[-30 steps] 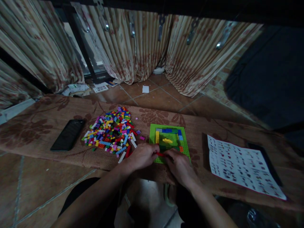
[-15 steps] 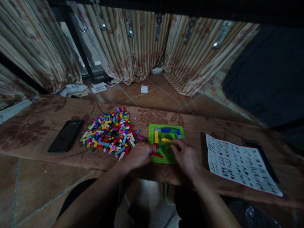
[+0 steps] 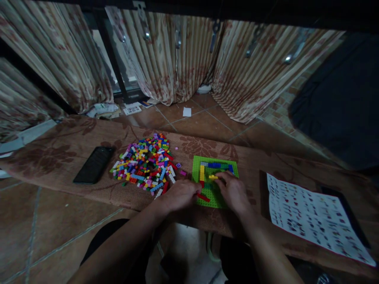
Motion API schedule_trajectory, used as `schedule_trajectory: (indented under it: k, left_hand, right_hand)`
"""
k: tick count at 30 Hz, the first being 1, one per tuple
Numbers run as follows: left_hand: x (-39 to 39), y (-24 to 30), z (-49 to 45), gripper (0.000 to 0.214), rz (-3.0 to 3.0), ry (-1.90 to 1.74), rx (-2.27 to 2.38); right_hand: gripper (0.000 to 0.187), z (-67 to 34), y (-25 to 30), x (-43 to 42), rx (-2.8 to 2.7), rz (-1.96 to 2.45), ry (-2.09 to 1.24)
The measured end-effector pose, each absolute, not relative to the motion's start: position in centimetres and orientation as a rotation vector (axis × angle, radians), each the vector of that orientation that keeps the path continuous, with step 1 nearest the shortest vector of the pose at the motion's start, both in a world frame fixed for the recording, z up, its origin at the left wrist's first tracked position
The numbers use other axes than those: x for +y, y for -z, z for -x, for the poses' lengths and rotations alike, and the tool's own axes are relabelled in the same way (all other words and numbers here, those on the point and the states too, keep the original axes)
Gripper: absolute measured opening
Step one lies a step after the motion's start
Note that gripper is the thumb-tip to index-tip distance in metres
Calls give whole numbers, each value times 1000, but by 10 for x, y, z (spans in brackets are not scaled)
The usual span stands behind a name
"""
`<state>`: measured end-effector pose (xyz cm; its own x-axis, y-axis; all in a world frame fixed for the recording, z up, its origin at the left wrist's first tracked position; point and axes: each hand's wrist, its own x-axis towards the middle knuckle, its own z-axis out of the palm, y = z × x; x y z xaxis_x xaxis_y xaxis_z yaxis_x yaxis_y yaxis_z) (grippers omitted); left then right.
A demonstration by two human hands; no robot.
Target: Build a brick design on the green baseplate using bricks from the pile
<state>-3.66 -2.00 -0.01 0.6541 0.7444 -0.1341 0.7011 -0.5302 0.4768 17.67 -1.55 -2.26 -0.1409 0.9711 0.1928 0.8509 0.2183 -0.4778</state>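
Spanning the view, one flowered cloth (image 3: 254,158) bears one printed sheet (image 3: 314,217), one uncountable brick heap (image 3: 143,171), one green studded baseplate (image 3: 213,193) and one smartphone (image 3: 94,165). From the baseplate, the sheet lies toward four o'clock, the heap and smartphone at nine. The left hand (image 3: 183,194) pinches one long red brick (image 3: 204,197) at seven; the right hand (image 3: 235,194) touches one yellow piece (image 3: 213,177) near centre, whether gripping I cannot tell.

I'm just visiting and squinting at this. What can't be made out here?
All in the head view:
- Long red brick: one end hidden by the left hand.
- Green baseplate: its right side partly covered by the right hand.
- Printed sheet: its pictures are too small and blurred to identify.
- Dark flat object: mostly hidden beneath that sheet.
- Forearms: cut off by the bottom edge.
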Motion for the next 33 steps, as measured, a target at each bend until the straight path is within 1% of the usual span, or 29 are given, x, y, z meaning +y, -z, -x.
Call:
schedule_trajectory:
  k: [10, 16, 24, 28, 33]
  left_hand:
    - [-23, 5, 43, 8, -2381, -166, 1084]
    - [-17, -5, 59, 8, -2368, -253, 1147]
    - [6, -24, 103, 16, -2103, -379, 1661]
    - [8, -26, 117, 19, -1961, -343, 1907]
    - [7, -21, 124, 24, -1882, -214, 2066]
  right_hand:
    - [24, -181, 29, -15, -2057, 1609, -364]
    - [31, -183, 31, -15, -2059, 1655, -342]
    - [35, -169, 6, -18, -1956, 1783, -242]
    - [37, -158, 8, -16, -1975, 1744, -241]
    - [37, -145, 17, -12, -2013, 1655, -254]
